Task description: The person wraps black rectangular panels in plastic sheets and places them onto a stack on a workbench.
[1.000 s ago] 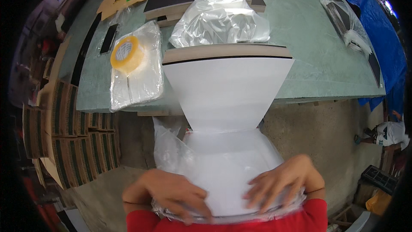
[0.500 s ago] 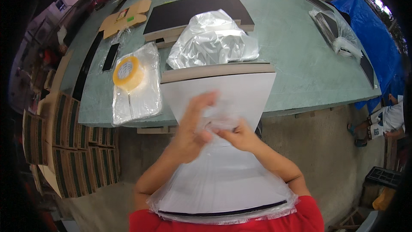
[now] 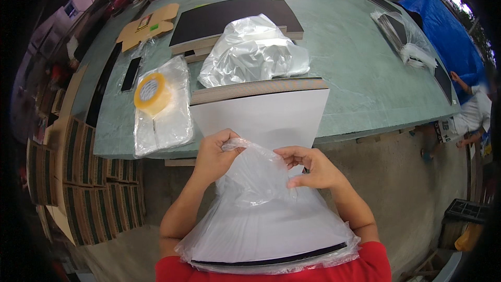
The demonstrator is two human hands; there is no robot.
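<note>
A clear plastic bag (image 3: 255,169) lies gathered over white-faced boards (image 3: 261,232) in front of me, its near end wrapped round a black edge. My left hand (image 3: 215,154) pinches the bag's bunched upper edge between thumb and fingers. Bent fingers of my right hand (image 3: 315,169) touch the plastic on the other side, with the thumb held apart from them. Just beyond both hands, a thick stack of white-topped boards (image 3: 261,112) projects over the table's near edge. A crumpled heap of clear plastic (image 3: 253,52) lies right behind that stack.
Yellowish tape (image 3: 150,94) sits on flat plastic bags (image 3: 164,125) at left on the green table (image 3: 355,73). Beyond are black boards (image 3: 224,18) and a cardboard piece (image 3: 148,26). Cartons (image 3: 104,203) stand lower left. A person (image 3: 472,112) is at far right.
My blurred hands have steadied and moved apart. My left hand now grips the bag's edge, and the plastic is spread between both hands. The person at right has shifted.
</note>
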